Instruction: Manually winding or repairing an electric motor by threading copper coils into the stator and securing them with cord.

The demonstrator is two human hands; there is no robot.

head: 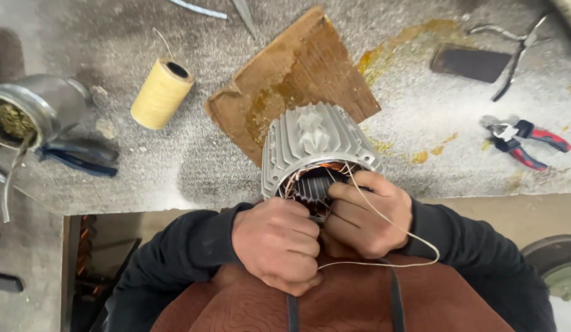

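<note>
A grey finned motor housing point(310, 138) lies at the bench's near edge, its open end toward me, with copper windings point(313, 178) visible inside. My left hand point(278, 243) is clenched just below the opening, fingers closed against the winding area. My right hand point(368, 215) is curled at the rim of the opening, pinching a pale lacing cord point(414, 240) that loops out to the right and back toward my apron. What my left fingers grip is hidden.
A worn wooden board point(298, 74) lies under the housing. A spool of yellow cord point(161, 93) is at left, beside a metal tin point(33, 107) and blue-handled pliers point(76, 157). Red-handled cutters point(528, 142), long pliers point(513, 58) and a dark flat block point(470, 63) lie at right.
</note>
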